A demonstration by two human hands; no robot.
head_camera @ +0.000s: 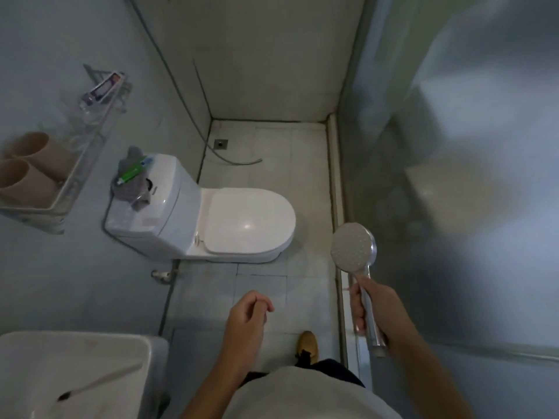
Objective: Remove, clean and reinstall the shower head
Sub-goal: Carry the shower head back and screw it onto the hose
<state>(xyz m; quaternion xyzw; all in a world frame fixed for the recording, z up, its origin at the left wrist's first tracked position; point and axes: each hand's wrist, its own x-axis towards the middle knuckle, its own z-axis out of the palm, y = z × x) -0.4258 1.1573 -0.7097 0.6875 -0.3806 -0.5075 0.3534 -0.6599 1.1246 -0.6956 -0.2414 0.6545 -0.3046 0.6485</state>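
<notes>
A small tiled bathroom has a white toilet [211, 219] with its lid down against the left wall, and a hose [233, 160] lies on the floor [269, 285] near the far corner. The right hand [373, 306] has its fingers wrapped around the handle of the shower head [353, 247], whose round face is turned up near the floor's right edge. The left hand [246, 319] holds nothing, with fingers loosely curled, above the floor.

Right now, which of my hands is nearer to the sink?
Left. The left hand hangs just right of the sink, holding nothing; the right hand is farther right, gripping the shower head.
</notes>
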